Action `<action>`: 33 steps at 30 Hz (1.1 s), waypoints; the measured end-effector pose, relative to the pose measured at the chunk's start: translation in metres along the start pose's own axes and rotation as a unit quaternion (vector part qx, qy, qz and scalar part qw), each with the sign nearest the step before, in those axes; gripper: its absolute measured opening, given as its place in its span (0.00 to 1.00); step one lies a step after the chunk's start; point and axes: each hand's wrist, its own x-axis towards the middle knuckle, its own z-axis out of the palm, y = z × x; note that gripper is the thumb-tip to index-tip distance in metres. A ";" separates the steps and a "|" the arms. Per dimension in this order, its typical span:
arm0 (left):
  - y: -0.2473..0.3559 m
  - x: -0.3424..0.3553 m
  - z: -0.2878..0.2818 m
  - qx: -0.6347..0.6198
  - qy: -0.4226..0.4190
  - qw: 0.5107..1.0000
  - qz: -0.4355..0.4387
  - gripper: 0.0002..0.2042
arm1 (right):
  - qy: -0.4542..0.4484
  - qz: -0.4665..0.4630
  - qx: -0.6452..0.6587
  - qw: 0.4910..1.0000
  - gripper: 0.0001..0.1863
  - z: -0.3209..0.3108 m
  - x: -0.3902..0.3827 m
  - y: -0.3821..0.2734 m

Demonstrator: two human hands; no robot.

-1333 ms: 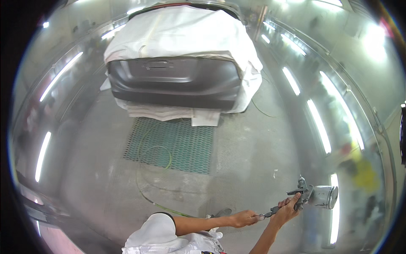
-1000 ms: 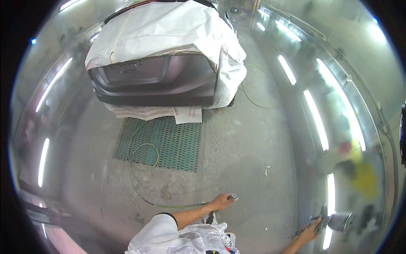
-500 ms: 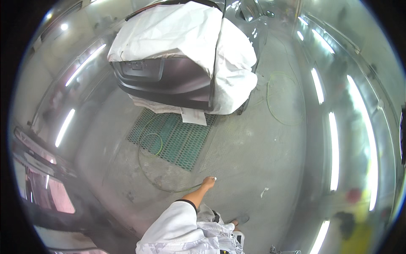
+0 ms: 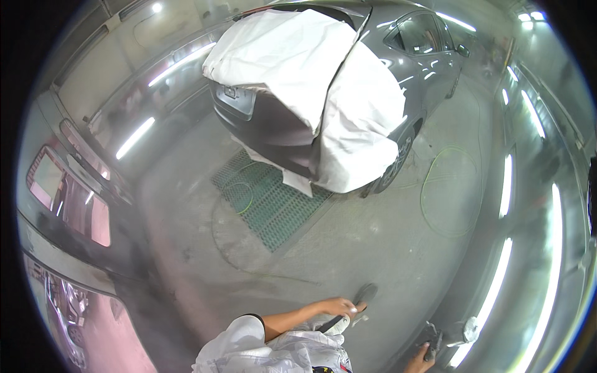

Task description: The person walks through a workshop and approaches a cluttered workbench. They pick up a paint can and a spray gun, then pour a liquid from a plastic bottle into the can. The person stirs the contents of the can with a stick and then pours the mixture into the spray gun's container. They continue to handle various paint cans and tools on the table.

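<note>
My left hand [image 4: 339,306] reaches across in front of my body, above my sandalled foot [image 4: 365,293]. Its fingers look curled, and a small pale bit shows at their tips, too small to name. At the lower right, my right hand [image 4: 420,360] grips a dark spray gun [image 4: 435,340] with a pale round cup [image 4: 463,331] on it. Farther off stands a grey car [image 4: 423,87], its tailgate [image 4: 267,124] bare in part. White masking sheets [image 4: 357,118] drape over its rear and side.
A green floor grate [image 4: 273,208] lies behind the car. One thin hose [image 4: 255,271] curves over the grate and floor; another yellow-green hose [image 4: 424,198] loops at right. Shiny walls with long lights [image 4: 550,273] flank me, and a windowed panel [image 4: 87,211] stands left.
The view has swung, so the car sits farther right and shows more of its side. My left hand has moved right, toward my foot. My right hand with the spray gun has come into view.
</note>
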 end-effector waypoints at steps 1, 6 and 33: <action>0.048 0.021 0.006 0.003 -0.054 0.998 0.018 0.25 | -0.031 0.041 0.031 0.998 0.18 0.010 0.030 0.004; 0.209 0.112 0.031 -0.155 -0.203 0.966 -0.042 0.36 | -0.087 -0.041 0.045 0.994 0.10 0.083 0.147 0.019; 0.327 0.643 -0.245 -0.212 0.417 0.845 -0.258 0.15 | -0.157 -0.177 -0.155 0.959 0.24 0.066 1.029 -0.251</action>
